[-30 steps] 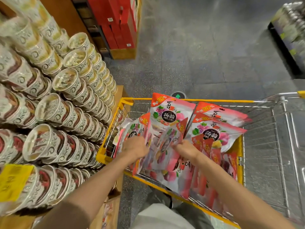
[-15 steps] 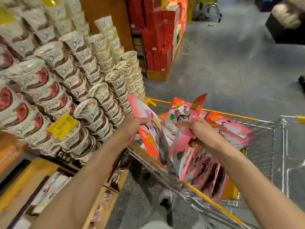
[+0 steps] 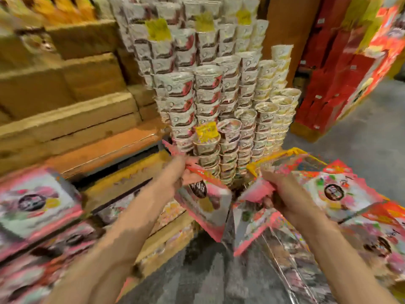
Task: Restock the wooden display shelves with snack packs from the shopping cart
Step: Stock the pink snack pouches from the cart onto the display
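At lower centre, left hand (image 3: 178, 172) and right hand (image 3: 282, 194) each gripped, seemingly, one snack pack (image 3: 206, 200); slick packs could slip.

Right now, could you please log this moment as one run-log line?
left hand: holds snack pack | right hand: holds second pack | cart: packs remain

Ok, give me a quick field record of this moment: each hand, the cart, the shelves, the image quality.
left hand: shut on a pink snack pack, held out above the floor
right hand: shut on another snack pack
shopping cart: to the right, more packs still inside
wooden display shelves: to the left, similar packs already lying there
cup stack: straight ahead, yellow price tags on it
image: motion-blurred, print unreadable
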`<state>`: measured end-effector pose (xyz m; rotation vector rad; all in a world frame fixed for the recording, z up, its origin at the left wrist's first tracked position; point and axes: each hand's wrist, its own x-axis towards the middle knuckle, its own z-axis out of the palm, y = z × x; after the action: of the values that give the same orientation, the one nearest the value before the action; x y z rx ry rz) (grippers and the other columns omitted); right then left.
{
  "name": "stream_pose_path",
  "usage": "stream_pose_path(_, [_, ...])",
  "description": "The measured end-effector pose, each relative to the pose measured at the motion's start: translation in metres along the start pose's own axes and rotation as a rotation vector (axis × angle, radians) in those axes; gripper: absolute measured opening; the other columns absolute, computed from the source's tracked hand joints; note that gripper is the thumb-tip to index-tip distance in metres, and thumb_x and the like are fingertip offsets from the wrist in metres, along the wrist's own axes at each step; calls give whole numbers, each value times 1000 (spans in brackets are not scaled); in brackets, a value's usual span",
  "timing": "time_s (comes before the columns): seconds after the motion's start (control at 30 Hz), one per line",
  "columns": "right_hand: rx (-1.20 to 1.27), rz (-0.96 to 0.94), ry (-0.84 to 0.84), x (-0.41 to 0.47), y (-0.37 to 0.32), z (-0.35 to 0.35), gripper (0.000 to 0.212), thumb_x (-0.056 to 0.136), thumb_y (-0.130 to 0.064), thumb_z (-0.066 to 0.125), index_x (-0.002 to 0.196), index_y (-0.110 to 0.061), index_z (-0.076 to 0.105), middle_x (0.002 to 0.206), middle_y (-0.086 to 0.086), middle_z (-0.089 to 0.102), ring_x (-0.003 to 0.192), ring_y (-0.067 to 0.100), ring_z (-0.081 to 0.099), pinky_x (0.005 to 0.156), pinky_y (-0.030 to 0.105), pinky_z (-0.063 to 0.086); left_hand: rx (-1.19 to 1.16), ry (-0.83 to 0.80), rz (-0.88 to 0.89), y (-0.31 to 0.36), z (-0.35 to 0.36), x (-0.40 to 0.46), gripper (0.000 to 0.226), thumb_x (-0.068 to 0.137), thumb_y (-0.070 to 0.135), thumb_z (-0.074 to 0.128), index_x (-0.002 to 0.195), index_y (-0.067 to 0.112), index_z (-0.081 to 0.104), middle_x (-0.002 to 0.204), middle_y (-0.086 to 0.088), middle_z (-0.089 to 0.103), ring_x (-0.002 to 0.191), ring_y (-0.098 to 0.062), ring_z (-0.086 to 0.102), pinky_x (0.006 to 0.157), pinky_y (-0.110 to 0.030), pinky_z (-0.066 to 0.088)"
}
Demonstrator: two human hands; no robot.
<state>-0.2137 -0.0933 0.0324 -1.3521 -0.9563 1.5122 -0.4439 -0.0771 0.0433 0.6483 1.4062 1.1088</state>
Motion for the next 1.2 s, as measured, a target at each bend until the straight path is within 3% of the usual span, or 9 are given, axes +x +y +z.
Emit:
stream_pose_path(0.17, [0,78,-5,1,32,104,30,92,-15,53,64,-12,47,39,1,44,26,10,39,28,15,32,-85,194,-34,-10,-132,-24,25,89,7,49,66,12,58,48,1,57,39,-7,55,47,-21,43])
stream_pose_path(0.33, [-23,108,-61,-7,79,222,29,96,-16,47,68,-9,49,38,0,51,28,8,46,30,15,39,-173,309,-46,-14,-260,-45,32,89,-2,40,60,7,49,31,3,38,26,-7,44,43,-22,47])
stream_pose_path(0.43, [-67,160,-120,-6,102,287,22,97,-22,49,90,-3,59,75,13,66,55,18,66,44,25,51,-221,370,-26,-20,-332,-54,29,92,5,47,63,10,48,35,3,37,33,-9,50,67,-30,47])
stream_pose_path(0.53, [-146,185,-140,-4,124,351,36,90,-28,55,109,3,60,103,23,66,91,39,65,66,37,53,-297,458,-43,-29,-406,-60,25,90,9,50,66,11,47,38,1,33,48,-17,58,57,-28,34])
stream_pose_path(0.7, [-180,222,-210,3,143,451,36,95,-30,55,122,-7,52,112,8,57,99,27,59,96,44,47,-444,667,-42,-44,-495,-66,21,93,13,48,71,11,49,53,-3,37,60,-21,65,87,-40,39])
stream_pose_path(0.8, [-182,243,-261,18,150,507,37,96,-26,53,126,-4,49,127,11,53,116,33,55,96,43,49,-508,763,-45,-53,-542,-60,17,94,13,46,81,7,55,40,1,44,66,-22,68,97,-42,35])
stream_pose_path(0.93, [-182,333,-337,45,164,578,42,90,-33,60,114,0,53,103,13,60,96,34,66,60,34,59,-547,887,-31,-62,-592,-39,21,90,14,48,69,12,51,41,3,44,65,-19,72,84,-39,34])
stream_pose_path(1.1, [-217,374,-354,80,187,648,71,75,-50,66,122,0,48,115,13,60,97,33,66,83,49,55,-549,1030,6,-56,-635,-2,7,86,16,51,80,14,52,82,-13,56,67,-17,73,67,-34,39])
stream_pose_path(1.2, [-169,424,-324,87,188,684,35,87,-36,63,101,-5,54,94,10,61,86,30,65,83,48,54,-559,1134,-4,-48,-651,21,7,86,13,54,79,13,55,64,-4,63,52,-13,67,56,-31,43])
